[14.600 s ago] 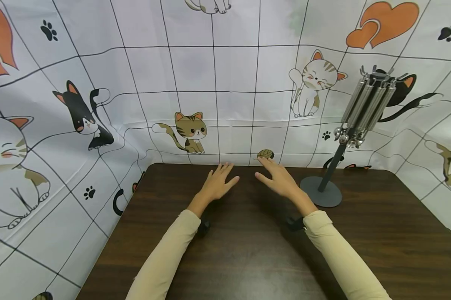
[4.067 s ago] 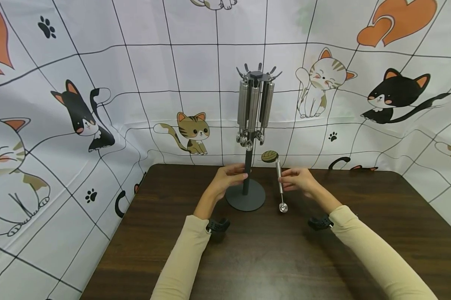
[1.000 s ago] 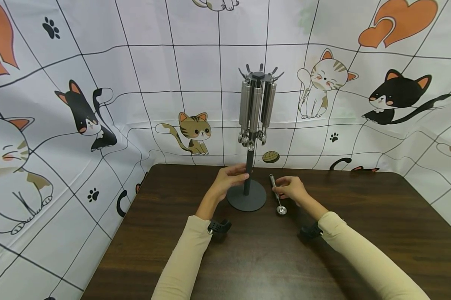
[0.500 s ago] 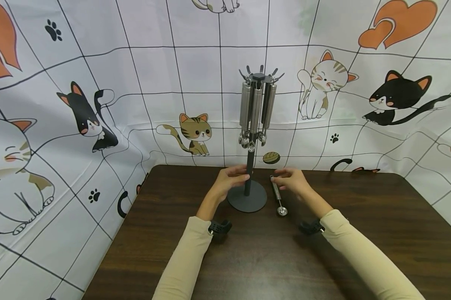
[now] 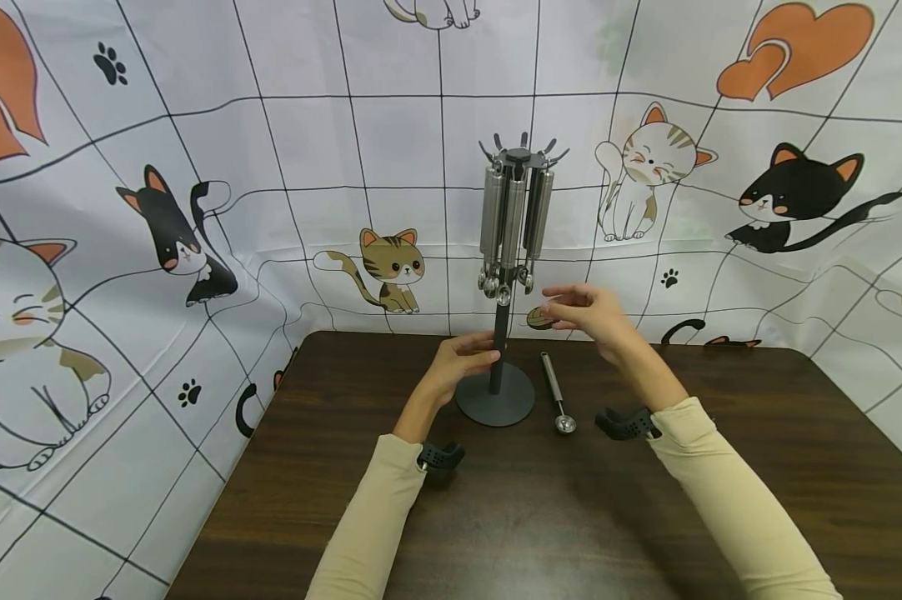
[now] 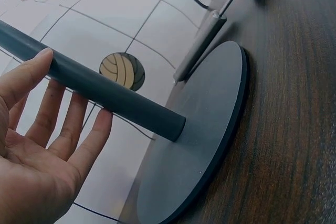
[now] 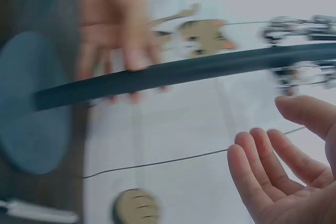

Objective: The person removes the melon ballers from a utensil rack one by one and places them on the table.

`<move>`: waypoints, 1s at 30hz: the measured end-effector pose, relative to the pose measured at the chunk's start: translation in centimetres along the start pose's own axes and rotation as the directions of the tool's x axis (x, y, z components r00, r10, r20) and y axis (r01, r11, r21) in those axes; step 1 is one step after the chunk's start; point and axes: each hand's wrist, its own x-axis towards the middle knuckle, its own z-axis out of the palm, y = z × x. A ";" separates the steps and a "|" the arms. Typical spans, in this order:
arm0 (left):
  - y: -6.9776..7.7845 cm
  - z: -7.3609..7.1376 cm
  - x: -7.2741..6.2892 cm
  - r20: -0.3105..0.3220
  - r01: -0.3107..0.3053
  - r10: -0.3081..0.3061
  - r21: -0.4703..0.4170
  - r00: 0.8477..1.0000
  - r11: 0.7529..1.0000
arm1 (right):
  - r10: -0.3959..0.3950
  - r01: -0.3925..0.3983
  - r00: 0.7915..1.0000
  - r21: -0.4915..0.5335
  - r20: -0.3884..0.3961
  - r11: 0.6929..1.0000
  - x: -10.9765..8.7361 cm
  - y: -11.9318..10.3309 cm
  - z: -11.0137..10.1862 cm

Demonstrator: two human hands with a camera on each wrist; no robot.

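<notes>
A dark grey stand (image 5: 496, 400) with a round base and upright pole rises near the table's back edge. Several steel-handled utensils (image 5: 513, 217) hang from the hooks at its top. My left hand (image 5: 453, 367) holds the pole low down, thumb on one side and fingertips on the other, as the left wrist view shows (image 6: 58, 135). To the base's right, a small metal scoop (image 5: 554, 392) with a round bowl lies on the table, bowl toward me. My right hand (image 5: 589, 317) is raised above and right of the scoop, fingers loosely bent, holding nothing.
The brown wooden table (image 5: 391, 533) ends just behind the stand. A white sheet (image 5: 391, 142) with cat drawings and grid lines hangs behind and at the sides. Each wrist carries a black strapped device (image 5: 625, 425).
My right hand has let go of the scoop, now lying on the table, and has risen. The left hand stays on the pole. Earlier the stand stood farther right with both hands off it.
</notes>
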 end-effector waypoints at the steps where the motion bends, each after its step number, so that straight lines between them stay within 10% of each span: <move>1: 0.0 0.0 0.0 0.002 0.003 -0.003 0.000 1.000 1.000 | -0.023 0.023 1.000 0.015 -0.002 1.000 0.0 -0.6 -0.2; 10: 0.2 0.0 -0.1 0.008 0.005 -0.005 0.002 1.000 1.000 | -0.148 0.152 0.988 0.238 -0.033 0.959 0.4 -6.0 -1.5; 30: 0.3 0.1 -0.2 -0.002 0.010 -0.010 -0.006 1.000 1.000 | -0.190 0.188 0.982 0.253 -0.017 0.949 2.0 -10.1 -2.1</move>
